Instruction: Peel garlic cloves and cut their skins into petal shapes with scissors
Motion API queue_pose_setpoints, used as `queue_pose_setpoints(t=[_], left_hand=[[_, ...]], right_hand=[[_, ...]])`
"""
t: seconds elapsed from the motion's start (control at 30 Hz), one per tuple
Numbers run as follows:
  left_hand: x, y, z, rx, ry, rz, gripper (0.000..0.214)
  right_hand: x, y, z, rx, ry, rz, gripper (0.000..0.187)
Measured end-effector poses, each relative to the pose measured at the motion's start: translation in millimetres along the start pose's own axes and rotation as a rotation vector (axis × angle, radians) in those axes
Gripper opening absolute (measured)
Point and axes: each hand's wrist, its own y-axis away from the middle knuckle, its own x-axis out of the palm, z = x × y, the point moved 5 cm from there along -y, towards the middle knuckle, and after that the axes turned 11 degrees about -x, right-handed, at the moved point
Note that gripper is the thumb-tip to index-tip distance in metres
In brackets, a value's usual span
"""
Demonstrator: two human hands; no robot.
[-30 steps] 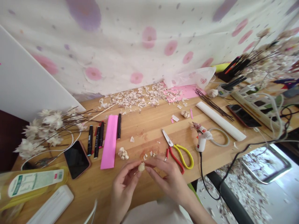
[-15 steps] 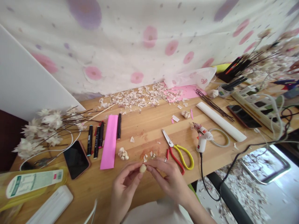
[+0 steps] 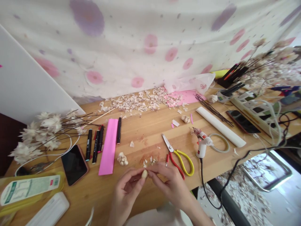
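Observation:
A pale garlic clove is pinched between the thumb and fingers of my left hand, close to the table's front edge. My right hand meets it from the other side, thumb and forefinger closed at the clove's upper edge. Just beyond the fingertips lie small garlic scraps on a reddish stain. A garlic bulb sits left of my hands. Scissors with one red and one yellow handle rest beside my right hand, blades pointing away.
Garlic skins are heaped at the back. Right stands a white glue gun with a trailing black cord. A pink paper strip, markers, a phone and a yellow bottle lie left.
Both hands stay together at the clove, with only small finger shifts. The clove looks slightly turned, and the whole view has tilted a little.

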Motion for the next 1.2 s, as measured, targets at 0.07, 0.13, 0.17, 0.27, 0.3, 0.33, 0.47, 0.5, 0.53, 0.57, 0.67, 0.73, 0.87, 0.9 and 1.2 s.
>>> queue_pose_setpoints(t=[0.07, 0.13, 0.17, 0.27, 0.3, 0.33, 0.47, 0.5, 0.53, 0.57, 0.67, 0.73, 0.87, 0.9, 1.2], left_hand=[[1.7, 1.5, -1.4, -0.006, 0.032, -0.013, 0.024], [3.4, 3.5, -1.7, -0.026, 0.063, -0.028, 0.025], [4.3, 4.4, -1.4, -0.043, 0.075, -0.033, 0.026], [4.3, 6.2, -0.4, -0.077, 0.096, -0.063, 0.026], [4.4, 6.3, -0.7, -0.072, 0.093, -0.057, 0.025], [4.5, 6.1, -1.3, -0.059, 0.085, -0.046, 0.024], [4.8, 5.1, -2.3, -0.027, 0.058, -0.008, 0.024], [4.8, 5.2, -2.0, -0.032, 0.054, -0.013, 0.025], [4.8, 5.4, -1.5, -0.039, 0.052, -0.023, 0.027], [4.7, 5.8, -1.1, -0.044, 0.052, -0.036, 0.028], [3.4, 6.1, 1.5, -0.057, 0.062, -0.065, 0.027], [1.1, 4.6, 4.6, -0.07, 0.054, -0.053, 0.026], [-3.1, -0.6, 12.1, -0.104, 0.013, 0.04, 0.027], [-3.7, -1.3, 13.6, -0.114, 0.017, 0.048, 0.028], [3.2, 3.5, 13.8, -0.164, 0.207, -0.108, 0.037]], right_hand=[[-1.1, -1.5, 0.3, -0.021, -0.003, 0.005, 0.021], [-1.4, -2.0, 0.1, -0.03, -0.012, 0.015, 0.02], [-1.3, -1.9, -0.2, -0.03, -0.015, 0.022, 0.02], [-0.8, -1.1, -1.1, -0.025, -0.019, 0.039, 0.019], [-0.8, -0.8, -1.1, -0.026, -0.019, 0.042, 0.019], [-0.8, -0.5, -1.0, -0.027, -0.014, 0.045, 0.019], [-1.1, -0.2, 0.7, -0.06, 0.023, 0.047, 0.02], [-0.9, -0.2, 1.1, -0.071, 0.031, 0.046, 0.02], [-0.6, -0.3, 1.5, -0.079, 0.036, 0.046, 0.02], [-0.3, -0.3, 1.6, -0.083, 0.045, 0.045, 0.019], [1.4, -0.8, 1.1, -0.075, 0.086, 0.055, 0.018], [2.6, -1.1, 0.8, -0.065, 0.117, 0.065, 0.017], [5.2, -0.8, 1.5, -0.064, 0.156, 0.064, 0.018], [6.1, -0.5, 2.0, -0.07, 0.165, 0.066, 0.018], [7.8, 0.5, 3.1, -0.15, 0.233, 0.027, 0.021]])
